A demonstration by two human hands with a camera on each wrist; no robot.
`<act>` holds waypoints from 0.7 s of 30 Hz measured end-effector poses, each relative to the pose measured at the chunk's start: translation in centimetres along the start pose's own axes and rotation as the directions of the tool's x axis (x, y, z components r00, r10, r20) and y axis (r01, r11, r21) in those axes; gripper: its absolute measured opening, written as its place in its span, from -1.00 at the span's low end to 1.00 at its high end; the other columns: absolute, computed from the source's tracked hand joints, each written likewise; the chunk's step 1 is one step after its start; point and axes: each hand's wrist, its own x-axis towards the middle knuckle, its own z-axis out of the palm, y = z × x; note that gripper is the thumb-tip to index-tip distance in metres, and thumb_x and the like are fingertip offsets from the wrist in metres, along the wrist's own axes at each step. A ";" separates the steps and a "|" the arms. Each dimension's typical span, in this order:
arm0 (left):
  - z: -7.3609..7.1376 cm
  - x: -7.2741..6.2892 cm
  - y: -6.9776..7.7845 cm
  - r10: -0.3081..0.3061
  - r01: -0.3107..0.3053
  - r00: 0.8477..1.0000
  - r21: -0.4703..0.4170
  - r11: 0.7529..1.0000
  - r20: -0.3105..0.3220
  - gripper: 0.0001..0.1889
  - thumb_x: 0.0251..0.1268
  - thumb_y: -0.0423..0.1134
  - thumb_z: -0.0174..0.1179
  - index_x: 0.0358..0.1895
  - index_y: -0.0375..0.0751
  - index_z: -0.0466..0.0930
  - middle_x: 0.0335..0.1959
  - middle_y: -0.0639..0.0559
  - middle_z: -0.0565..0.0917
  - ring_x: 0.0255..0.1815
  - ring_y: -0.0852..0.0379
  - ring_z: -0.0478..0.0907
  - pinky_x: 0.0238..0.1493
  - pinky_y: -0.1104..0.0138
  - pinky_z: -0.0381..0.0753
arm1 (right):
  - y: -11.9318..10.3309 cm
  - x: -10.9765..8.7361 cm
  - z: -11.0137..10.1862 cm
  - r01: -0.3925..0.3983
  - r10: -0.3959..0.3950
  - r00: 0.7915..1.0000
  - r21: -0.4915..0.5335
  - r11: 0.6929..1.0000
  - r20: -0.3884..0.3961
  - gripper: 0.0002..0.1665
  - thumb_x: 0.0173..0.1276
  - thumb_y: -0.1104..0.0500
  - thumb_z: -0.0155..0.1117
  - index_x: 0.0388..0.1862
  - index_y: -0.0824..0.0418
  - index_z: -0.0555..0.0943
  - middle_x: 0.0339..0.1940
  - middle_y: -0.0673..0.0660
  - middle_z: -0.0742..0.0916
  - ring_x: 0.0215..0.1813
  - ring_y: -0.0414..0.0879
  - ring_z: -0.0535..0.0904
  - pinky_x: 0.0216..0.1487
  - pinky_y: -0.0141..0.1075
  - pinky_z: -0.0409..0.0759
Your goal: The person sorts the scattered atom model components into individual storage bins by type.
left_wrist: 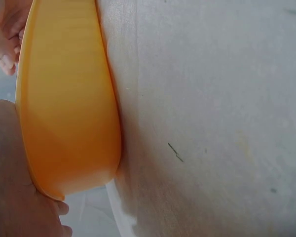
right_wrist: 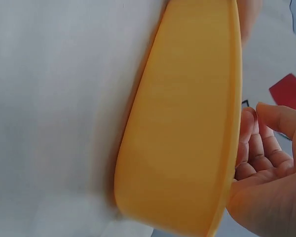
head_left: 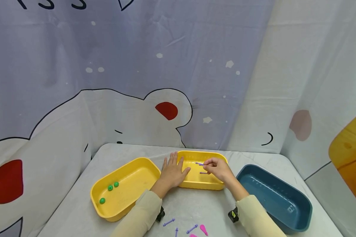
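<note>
My left hand (head_left: 172, 173) rests on the left end of the middle yellow tray (head_left: 201, 187), its fingers spread and its thumb reaching over the rim. Above the right part of that tray is my right hand (head_left: 219, 168), thumb and forefinger close together. Purple double-ended sticks (head_left: 203, 172) lie by its fingertips inside the tray. In the right wrist view, the right hand (right_wrist: 271, 163) shows above the yellow wall (right_wrist: 182, 118) with nothing visible between its fingertips; the wall hides the tray floor. The left wrist view shows the left hand (left_wrist: 19, 197) against the tray's rim.
On the left, another yellow tray (head_left: 133, 194) holds green beads (head_left: 110, 188). A dark blue tray (head_left: 276, 197) stands on the right. Purple sticks (head_left: 192, 229) and pink drop-shaped pieces (head_left: 203, 229) lie on the white table in front. A patterned curtain (head_left: 130, 65) hangs behind.
</note>
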 end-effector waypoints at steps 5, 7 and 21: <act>0.0 0.0 0.0 -0.003 0.003 1.000 0.005 1.000 0.000 -0.20 0.54 0.37 -0.35 0.62 -0.09 0.13 0.68 -0.19 -0.11 0.68 -0.15 -0.23 0.60 -0.12 -0.26 | -0.7 -1.7 0.5 0.047 -0.046 0.998 -0.022 0.999 0.034 -0.93 0.36 0.26 0.40 -0.21 0.24 0.70 -0.34 0.20 0.75 -0.31 0.11 0.64 -0.21 -0.18 0.62; 0.1 0.0 0.0 0.000 0.000 1.000 0.004 1.000 -0.006 -0.20 0.55 0.37 -0.33 0.61 -0.09 0.14 0.68 -0.19 -0.10 0.68 -0.15 -0.22 0.60 -0.13 -0.25 | -1.0 -2.4 0.7 0.070 -0.068 0.996 -0.037 0.997 0.063 -0.90 0.36 0.24 0.41 -0.19 0.24 0.69 -0.36 0.17 0.75 -0.35 0.03 0.62 -0.27 -0.28 0.58; 0.1 -0.1 -0.2 0.010 -0.010 1.000 0.001 1.000 -0.020 -0.21 0.55 0.36 -0.33 0.61 -0.10 0.15 0.67 -0.20 -0.09 0.68 -0.15 -0.21 0.60 -0.13 -0.24 | -1.0 -6.1 1.0 0.158 -0.128 0.956 -0.096 0.983 0.265 -0.71 0.35 0.09 0.45 -0.09 0.26 0.71 -0.33 0.00 0.71 -0.23 -0.09 0.58 -0.17 -0.42 0.57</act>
